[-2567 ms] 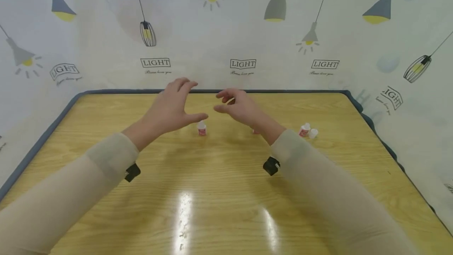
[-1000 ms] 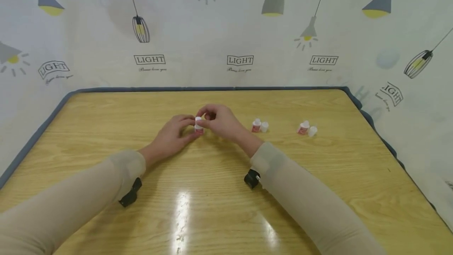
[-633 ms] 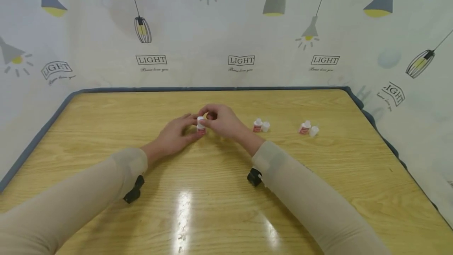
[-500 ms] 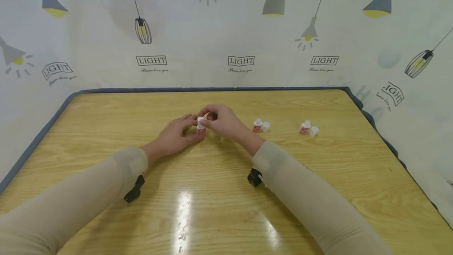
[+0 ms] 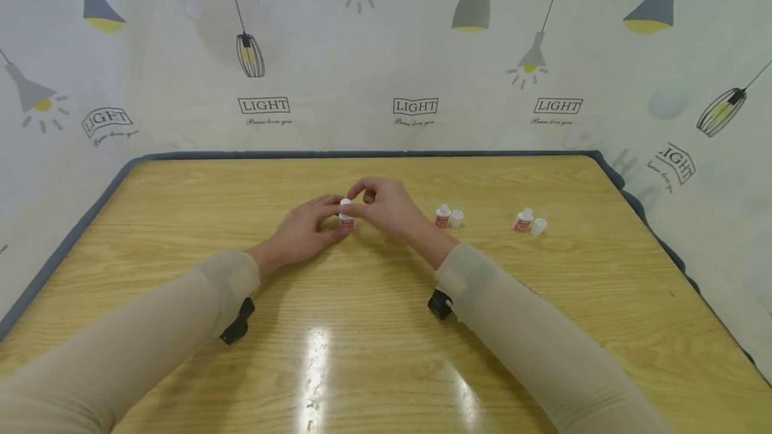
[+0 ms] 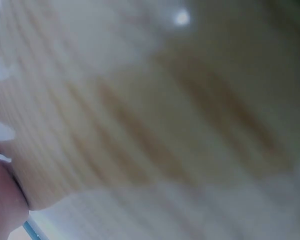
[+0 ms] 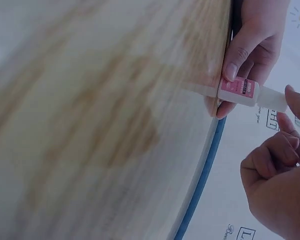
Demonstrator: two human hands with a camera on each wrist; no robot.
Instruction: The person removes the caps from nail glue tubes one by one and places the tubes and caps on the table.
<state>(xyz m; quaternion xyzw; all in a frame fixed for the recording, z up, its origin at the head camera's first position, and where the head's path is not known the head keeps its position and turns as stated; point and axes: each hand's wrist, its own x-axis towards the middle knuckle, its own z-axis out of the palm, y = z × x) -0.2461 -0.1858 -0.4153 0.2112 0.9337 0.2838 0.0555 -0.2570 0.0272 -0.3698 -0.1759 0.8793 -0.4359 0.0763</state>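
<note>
A small white bottle with a pink-red label (image 5: 346,224) stands upright left of the table's middle. My left hand (image 5: 304,230) holds its lower part between thumb and fingers. At the top of the bottle is a white cap (image 5: 346,204), which my right hand (image 5: 386,206) pinches with thumb and index finger. In the right wrist view the label (image 7: 237,87) faces the camera, and the cap (image 7: 271,98) reaches to the right fingertips. The other right fingers are curled in. The left wrist view shows mostly blurred tabletop, with part of the hand at its left edge.
Right of the hands stands a second such bottle (image 5: 443,217) with a loose white cap (image 5: 457,218) beside it. Farther right is a third bottle (image 5: 523,221), also with a cap (image 5: 539,226) next to it. Dark edging (image 5: 398,153) borders the wooden table (image 5: 386,353) before a lamp-patterned backdrop.
Both hands have come down from the air above the table to the left bottle: the left grips its body, the right pinches its cap. Over the last second they stay nearly in place.
</note>
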